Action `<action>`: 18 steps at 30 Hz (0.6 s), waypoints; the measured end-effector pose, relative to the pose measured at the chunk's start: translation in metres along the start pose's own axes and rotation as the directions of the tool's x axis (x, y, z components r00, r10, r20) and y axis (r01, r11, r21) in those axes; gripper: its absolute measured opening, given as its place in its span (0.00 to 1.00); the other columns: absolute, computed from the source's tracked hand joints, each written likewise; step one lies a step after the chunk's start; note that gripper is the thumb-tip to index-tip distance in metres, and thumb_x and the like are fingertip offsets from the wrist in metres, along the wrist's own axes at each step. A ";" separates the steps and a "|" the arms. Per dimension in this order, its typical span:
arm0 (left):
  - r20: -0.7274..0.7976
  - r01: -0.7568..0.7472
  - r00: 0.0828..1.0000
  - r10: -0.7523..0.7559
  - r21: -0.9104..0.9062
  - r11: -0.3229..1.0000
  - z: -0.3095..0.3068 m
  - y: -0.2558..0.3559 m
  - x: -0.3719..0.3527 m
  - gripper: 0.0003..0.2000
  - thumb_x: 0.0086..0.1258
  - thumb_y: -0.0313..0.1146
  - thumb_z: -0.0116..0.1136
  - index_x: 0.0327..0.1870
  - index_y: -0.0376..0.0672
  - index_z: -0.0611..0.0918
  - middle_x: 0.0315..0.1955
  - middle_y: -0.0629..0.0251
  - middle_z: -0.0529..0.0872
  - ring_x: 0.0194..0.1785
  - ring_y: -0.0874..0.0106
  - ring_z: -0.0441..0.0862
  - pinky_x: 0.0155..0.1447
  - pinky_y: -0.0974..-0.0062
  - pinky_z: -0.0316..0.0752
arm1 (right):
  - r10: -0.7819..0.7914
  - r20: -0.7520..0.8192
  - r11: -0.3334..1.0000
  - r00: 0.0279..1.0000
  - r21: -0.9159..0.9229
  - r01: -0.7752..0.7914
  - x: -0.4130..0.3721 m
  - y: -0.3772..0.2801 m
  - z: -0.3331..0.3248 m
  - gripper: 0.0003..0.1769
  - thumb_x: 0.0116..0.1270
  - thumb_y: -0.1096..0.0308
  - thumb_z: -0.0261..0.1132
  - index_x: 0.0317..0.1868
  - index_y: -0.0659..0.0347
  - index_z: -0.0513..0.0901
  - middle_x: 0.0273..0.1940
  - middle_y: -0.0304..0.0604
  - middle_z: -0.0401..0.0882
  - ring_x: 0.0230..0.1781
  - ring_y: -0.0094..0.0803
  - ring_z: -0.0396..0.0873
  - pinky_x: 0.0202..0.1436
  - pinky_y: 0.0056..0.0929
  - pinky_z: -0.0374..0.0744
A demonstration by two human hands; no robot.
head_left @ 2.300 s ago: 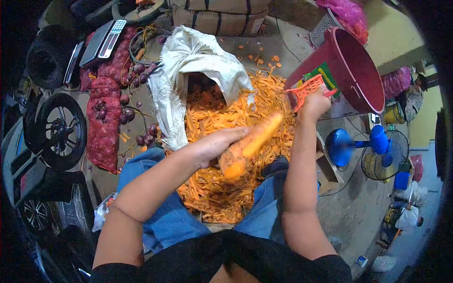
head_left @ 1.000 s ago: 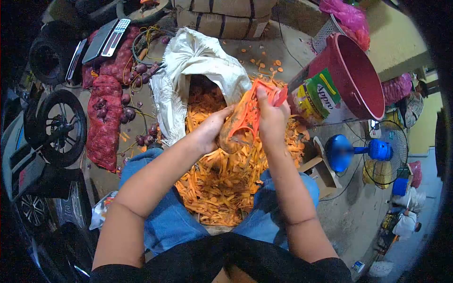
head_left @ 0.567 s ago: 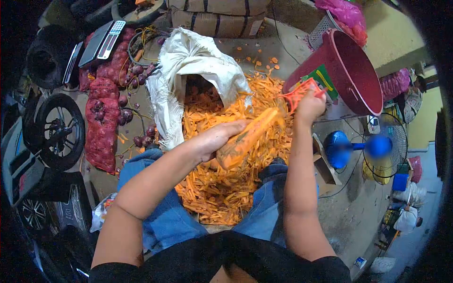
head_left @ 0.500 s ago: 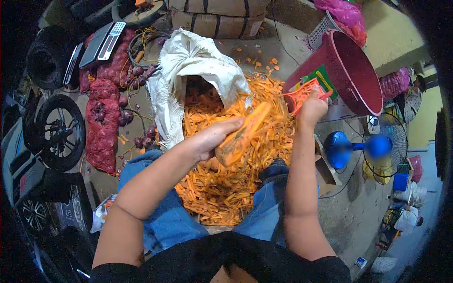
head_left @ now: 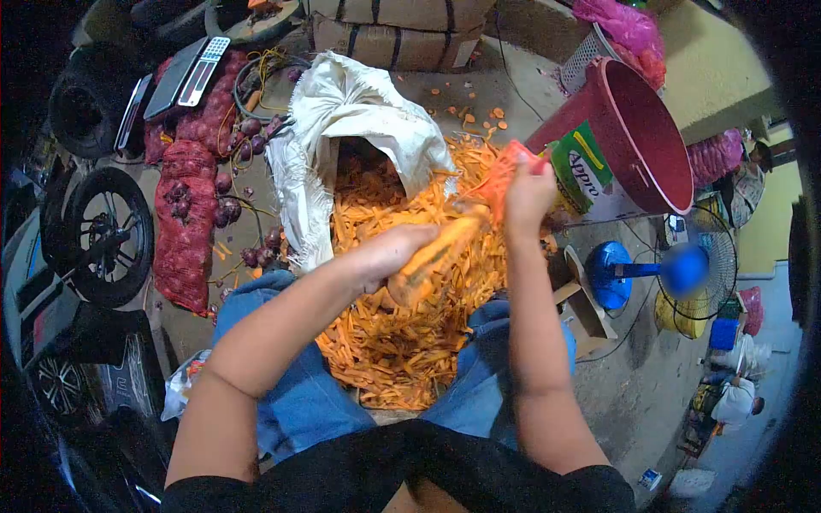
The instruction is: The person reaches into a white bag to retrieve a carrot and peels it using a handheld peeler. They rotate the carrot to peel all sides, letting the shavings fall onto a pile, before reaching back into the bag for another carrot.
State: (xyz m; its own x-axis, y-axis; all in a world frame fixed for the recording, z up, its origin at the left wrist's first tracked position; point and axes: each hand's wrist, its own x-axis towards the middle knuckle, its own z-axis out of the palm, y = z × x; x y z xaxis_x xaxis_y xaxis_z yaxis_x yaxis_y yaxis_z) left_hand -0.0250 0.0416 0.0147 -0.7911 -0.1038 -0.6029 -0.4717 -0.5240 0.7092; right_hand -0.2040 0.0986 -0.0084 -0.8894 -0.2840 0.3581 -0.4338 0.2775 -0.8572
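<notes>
Your long orange carrot (head_left: 436, 252) sits lower and flatter than it did half a second ago. The orange plastic peeler (head_left: 499, 177), which was then out by the bucket rim, has swung back to meet the carrot's far tip.

Your left hand (head_left: 386, 254) is wrapped tight around the thick end, fingers curled over the top, holding the carrot out over your knees and pointing away from you. Your right hand (head_left: 529, 196) is closed on the peeler's handle, with the head set just at the carrot's narrow end (motion blur hides whether the blade actually touches). The carrot's skin looks dull and streaked where your hand grips it and brighter orange toward the tip.

Below it, between your blue-jeaned legs, spreads a heap of orange carrot peelings (head_left: 398, 346). The heap runs up into the mouth of a white woven sack (head_left: 355, 103) lying open on the concrete. A dark red plastic bucket (head_left: 646, 141) leans just beyond your right hand. Red mesh sacks of purple onions (head_left: 184, 231) lie well off to your left, and a blue electric fan (head_left: 654, 274) stands to your right.
</notes>
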 end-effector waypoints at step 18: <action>0.048 -0.038 0.997 0.068 -0.466 0.884 -0.015 -0.013 0.026 0.22 0.64 0.43 0.34 0.59 0.52 0.53 0.49 0.62 0.67 0.45 0.75 0.71 0.42 0.77 0.71 | 0.110 0.217 0.958 0.970 0.235 -0.162 -0.057 -0.063 0.007 0.10 0.60 0.63 0.50 0.32 0.63 0.71 0.25 0.41 0.71 0.27 0.26 0.68 0.33 0.22 0.67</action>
